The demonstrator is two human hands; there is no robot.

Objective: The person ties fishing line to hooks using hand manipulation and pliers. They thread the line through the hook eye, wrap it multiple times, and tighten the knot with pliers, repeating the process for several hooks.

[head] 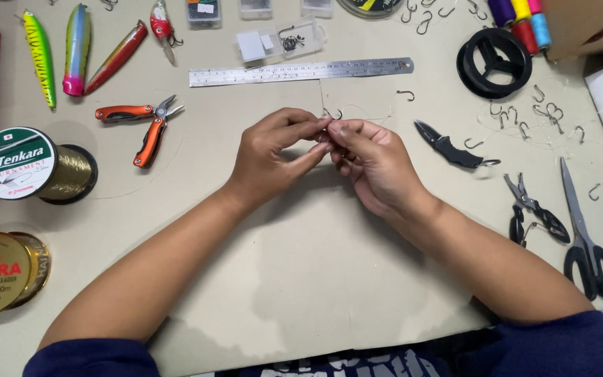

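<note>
Above a beige cardboard work surface (315, 279), the left hand (273, 157) and right hand (371, 164) meet, fingertips pinched shut on a small dark metal fishing hook (332, 115); thin clear line (368, 112) trails right. The barb could likely prick a finger if the grip slips; the metal ruler (301, 71) lies beyond.

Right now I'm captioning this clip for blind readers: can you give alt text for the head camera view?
Left hand and right hand meet over a table, pinching a small fish hook on thin line. Around them lie a steel ruler, orange pliers, lures, line spools, scissors and loose hooks.
</note>
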